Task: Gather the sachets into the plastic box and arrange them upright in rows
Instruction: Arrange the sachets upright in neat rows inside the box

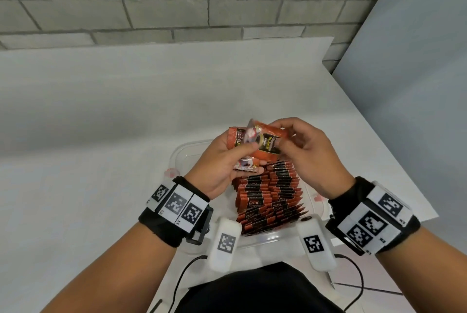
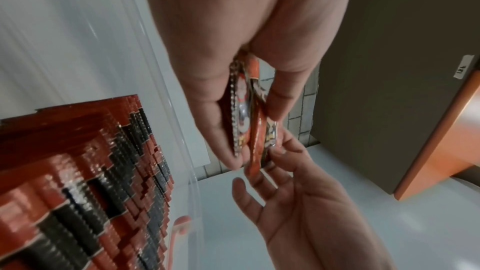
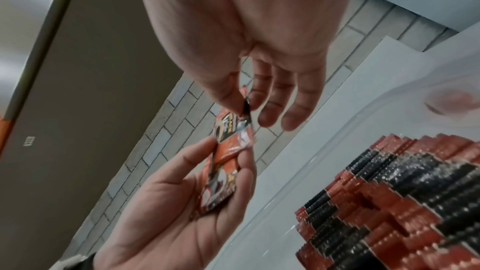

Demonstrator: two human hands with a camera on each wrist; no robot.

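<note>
The left hand (image 1: 222,163) clasps a small bundle of sachets (image 1: 246,141); the right hand (image 1: 307,153) pinches one sachet's (image 1: 267,144) edge. Packed sachets (image 1: 267,194) read "D2X".

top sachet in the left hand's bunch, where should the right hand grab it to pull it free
Pinch its far right edge, coming from the right. The top sachet sticks out past the left hand, whose thumb lies over the bunch's near left part, so that edge is bare. The right hand pinches there now.

Box's (image 1: 192,147) near wall — behind wrist cams; sachet (image 1: 267,146) print blurred
</note>
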